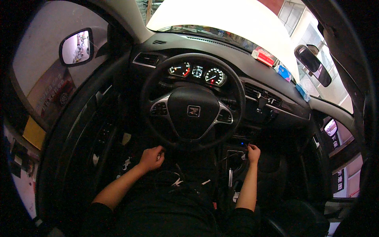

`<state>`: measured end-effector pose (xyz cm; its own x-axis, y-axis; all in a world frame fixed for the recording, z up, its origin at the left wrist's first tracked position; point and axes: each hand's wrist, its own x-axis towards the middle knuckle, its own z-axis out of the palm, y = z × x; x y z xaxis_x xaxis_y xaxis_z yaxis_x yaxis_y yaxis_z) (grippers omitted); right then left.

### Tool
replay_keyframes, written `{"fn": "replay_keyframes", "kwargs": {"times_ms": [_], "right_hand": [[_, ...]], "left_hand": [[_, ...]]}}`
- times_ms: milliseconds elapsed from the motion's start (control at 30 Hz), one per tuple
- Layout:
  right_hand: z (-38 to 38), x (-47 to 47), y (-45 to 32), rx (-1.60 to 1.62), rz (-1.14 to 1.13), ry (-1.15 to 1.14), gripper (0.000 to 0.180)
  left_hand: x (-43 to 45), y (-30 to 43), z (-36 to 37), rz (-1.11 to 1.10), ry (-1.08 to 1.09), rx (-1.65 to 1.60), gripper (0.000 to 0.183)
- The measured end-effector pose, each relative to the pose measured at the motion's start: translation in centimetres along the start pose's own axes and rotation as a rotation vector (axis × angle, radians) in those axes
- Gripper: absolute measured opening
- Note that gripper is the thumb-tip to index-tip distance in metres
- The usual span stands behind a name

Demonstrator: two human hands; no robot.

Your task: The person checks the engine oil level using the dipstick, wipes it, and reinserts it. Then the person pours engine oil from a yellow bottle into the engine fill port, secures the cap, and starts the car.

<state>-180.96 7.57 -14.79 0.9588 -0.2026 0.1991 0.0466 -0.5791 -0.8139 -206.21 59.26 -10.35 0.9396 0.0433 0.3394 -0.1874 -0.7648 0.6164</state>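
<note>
I sit behind a black steering wheel (194, 139) with silver spokes. My left hand (152, 158) is at the wheel's lower left, above my lap, with its fingers curled. Whether something small lies in them is too dark to tell. Over at the centre console, my right hand (253, 153) has its fingertips bent together beside a small blue light (242, 143). The shadow hides what they touch. Below that hand stands a silver handbrake lever (230, 177). The instrument cluster (197, 73) is lit, with a red warning light showing.
Beyond the windshield the white hood (219, 17) is raised. A red-and-white box (264, 58) and blue packets (284, 73) lie on the dashboard (213, 49). A phone holder (262, 100) is fixed at the centre vents. Thin cables with pale ends (177, 182) lie across my lap.
</note>
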Motion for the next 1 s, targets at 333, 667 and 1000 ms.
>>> {"fn": "replay_keyframes", "kwargs": {"times_ms": [333, 667, 1000], "right_hand": [[0.5, -0.6, -0.9, -0.054, 0.039, 0.015, 0.029], [0.1, -0.2, 0.1, 0.014, 0.040, 0.013, 0.030], [0.2, -0.3, -0.1, 0.014, 0.001, -0.010, 0.028]], "left_hand": [[-0.2, -0.6, 0.2, -0.040, -0.018, 0.013, 0.019], [-0.2, -0.2, 0.1, 0.002, -0.028, 0.010, 0.017], [-0.2, -0.4, 0.2, 0.010, 0.010, 0.000, 0.015]]}}
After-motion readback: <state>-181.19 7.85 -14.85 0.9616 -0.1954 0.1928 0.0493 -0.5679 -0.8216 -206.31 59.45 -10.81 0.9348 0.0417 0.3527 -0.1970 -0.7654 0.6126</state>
